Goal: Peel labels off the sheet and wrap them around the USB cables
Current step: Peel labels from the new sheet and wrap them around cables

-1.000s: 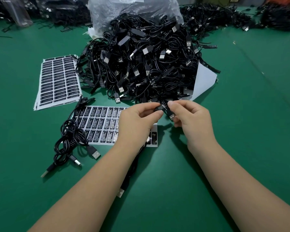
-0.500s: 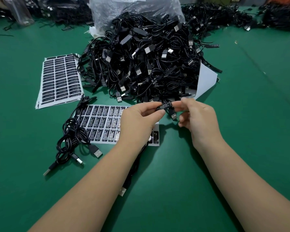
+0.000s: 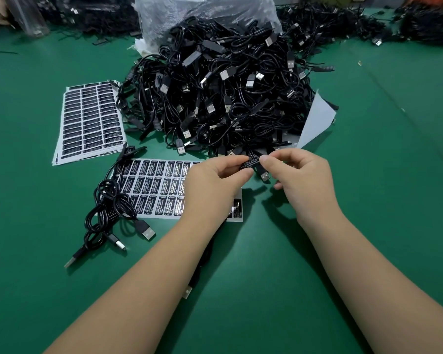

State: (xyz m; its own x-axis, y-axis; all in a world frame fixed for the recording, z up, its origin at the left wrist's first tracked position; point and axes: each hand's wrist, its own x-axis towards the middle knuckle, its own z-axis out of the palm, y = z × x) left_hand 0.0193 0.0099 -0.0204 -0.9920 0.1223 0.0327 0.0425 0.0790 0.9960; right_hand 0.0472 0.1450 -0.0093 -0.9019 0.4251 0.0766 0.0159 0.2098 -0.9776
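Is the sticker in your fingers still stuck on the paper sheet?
No, it is off. The label is pinched between the left hand and right hand, above the sheet.

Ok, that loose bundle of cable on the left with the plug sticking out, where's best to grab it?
Pinch the cable bundle at the knotted middle, coming straight down from above. The loops bunch thickest there, so they should lift together. The plug lies flat on the green table and would probably just drag the rest behind.
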